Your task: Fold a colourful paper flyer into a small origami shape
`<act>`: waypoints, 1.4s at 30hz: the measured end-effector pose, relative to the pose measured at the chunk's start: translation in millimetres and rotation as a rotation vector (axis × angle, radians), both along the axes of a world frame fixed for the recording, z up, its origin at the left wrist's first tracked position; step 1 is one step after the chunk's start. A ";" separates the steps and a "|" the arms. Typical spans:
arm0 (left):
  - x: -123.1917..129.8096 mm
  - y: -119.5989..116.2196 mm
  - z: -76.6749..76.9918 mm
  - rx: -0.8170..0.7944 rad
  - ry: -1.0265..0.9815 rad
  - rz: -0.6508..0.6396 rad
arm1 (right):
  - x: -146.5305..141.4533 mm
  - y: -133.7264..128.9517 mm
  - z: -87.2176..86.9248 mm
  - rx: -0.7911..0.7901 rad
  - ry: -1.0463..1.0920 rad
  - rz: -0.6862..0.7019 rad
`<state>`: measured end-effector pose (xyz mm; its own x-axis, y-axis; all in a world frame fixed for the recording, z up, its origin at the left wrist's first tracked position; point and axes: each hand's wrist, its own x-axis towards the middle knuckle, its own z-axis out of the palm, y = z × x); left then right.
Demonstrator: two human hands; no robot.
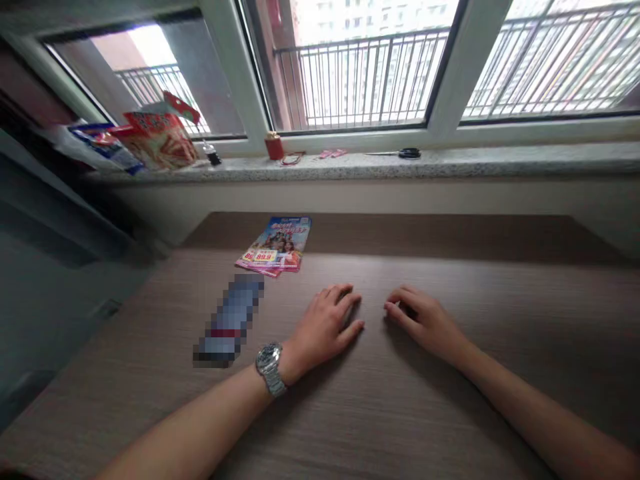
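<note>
My left hand (327, 323) rests on the brown wooden table (350, 427), fingers apart and holding nothing. A silver watch (271, 368) circles the left wrist. To its right, my right hand (417, 317) lies on its side on the tabletop with the fingers curled and the thumb near the index fingertip; no object shows in it. A space separates the two hands. Left of my left hand lies a pixelated, phone-like dark object (233, 320). Beyond that are colourful printed leaflets (280, 245), slightly fanned.
On the stone windowsill (475, 160) stand snack bags (163, 140), a small dark-based bottle (211, 155) and a red container (274, 147). Black-handled scissors (409, 153) and small pink packets (333, 153) lie there too. Windows rise behind the sill.
</note>
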<state>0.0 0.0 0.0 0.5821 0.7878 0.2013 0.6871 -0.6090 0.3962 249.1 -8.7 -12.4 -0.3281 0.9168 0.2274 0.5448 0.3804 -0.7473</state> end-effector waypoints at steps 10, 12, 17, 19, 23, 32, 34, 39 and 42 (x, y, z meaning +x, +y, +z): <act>-19.0 21.3 5.1 0.086 -0.026 0.089 | -1.2 2.2 0.9 0.024 -0.013 -0.005; -26.5 29.0 6.2 0.126 -0.002 0.138 | -1.6 3.3 0.0 0.033 -0.011 0.002; -46.6 45.4 6.1 0.223 0.099 0.302 | -2.6 5.5 -1.8 0.049 -0.006 0.006; -52.7 49.5 4.9 0.248 0.155 0.353 | -2.7 5.8 -2.4 0.050 -0.005 0.003; -59.3 53.6 -0.2 0.284 0.262 0.428 | -2.0 5.6 -3.1 0.046 0.004 -0.003; -58.0 49.1 -5.2 0.243 0.434 0.465 | -2.0 4.7 -1.4 0.055 0.006 -0.012; -56.0 46.2 -1.9 0.248 0.439 0.471 | -2.0 4.9 -0.8 0.059 0.009 -0.012; -50.3 39.9 2.0 0.255 0.447 0.447 | -1.1 5.1 0.1 0.053 0.002 -0.021; -48.2 37.4 0.7 0.264 0.430 0.426 | -0.9 4.9 0.6 0.048 0.010 -0.026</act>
